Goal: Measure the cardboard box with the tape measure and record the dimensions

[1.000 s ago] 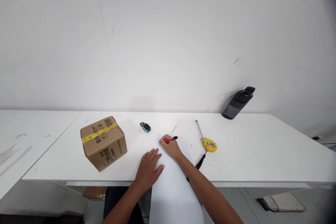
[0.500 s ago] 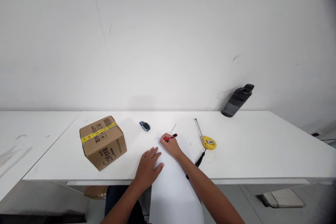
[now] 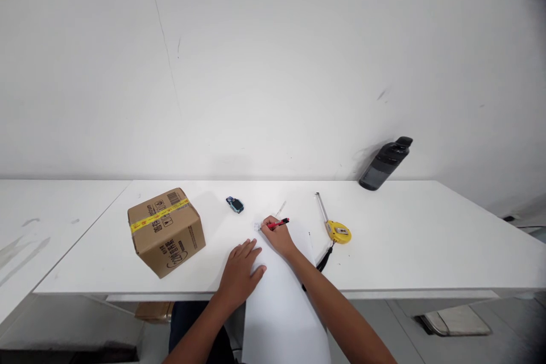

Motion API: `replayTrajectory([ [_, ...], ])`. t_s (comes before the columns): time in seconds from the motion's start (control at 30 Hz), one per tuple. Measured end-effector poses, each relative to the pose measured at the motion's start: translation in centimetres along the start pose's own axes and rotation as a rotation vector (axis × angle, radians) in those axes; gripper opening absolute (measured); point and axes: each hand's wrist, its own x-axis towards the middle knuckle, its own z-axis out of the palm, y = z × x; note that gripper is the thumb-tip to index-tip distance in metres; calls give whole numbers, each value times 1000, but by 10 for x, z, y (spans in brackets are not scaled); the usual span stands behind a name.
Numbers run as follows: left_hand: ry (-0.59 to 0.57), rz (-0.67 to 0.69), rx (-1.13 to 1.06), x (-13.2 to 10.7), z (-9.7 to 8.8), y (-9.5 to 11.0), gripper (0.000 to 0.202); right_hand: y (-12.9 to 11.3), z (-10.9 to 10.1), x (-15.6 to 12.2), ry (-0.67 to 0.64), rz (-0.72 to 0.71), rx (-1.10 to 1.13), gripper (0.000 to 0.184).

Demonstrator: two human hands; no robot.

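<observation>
A red pen (image 3: 279, 223) with a black end is gripped in my right hand (image 3: 275, 233), its tip down at the top of a white sheet of paper (image 3: 285, 318). Small dark writing shows by the tip, too fine to read. My left hand (image 3: 239, 270) lies flat with fingers spread at the sheet's left edge, holding nothing. The long paper reaches over the table's front edge toward my lap. To the right of my right forearm lies a yellow tape measure (image 3: 340, 232), its blade partly pulled out and a black strap attached.
A taped cardboard box (image 3: 166, 233) stands on the white table (image 3: 405, 239) at left. Behind my hands lies a small dark-and-blue object (image 3: 235, 204) of unclear kind. A black bottle (image 3: 385, 164) stands near the wall at the back right.
My right hand and the pen have shifted very slightly while staying at the writing. My left hand keeps its place on the paper. The view has moved a touch.
</observation>
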Motion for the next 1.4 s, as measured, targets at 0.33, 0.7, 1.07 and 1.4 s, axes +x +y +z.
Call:
replayTrajectory([
  [0.33, 23, -5, -13, -1, -2, 4, 41, -1, -1, -1, 26, -2, -25, 12],
  [0.7, 37, -10, -61, -3, -4, 6, 40, 1, -3, -6, 105, -134, -208, 17],
  [1.07, 121, -3, -112, -21, -4, 5, 39, 26, -89, -20, 524, 44, -990, 43],
  [1.4, 829, -39, 179, -67, -107, -1, 40, 52, -153, -62, 306, 329, -776, 68],
])
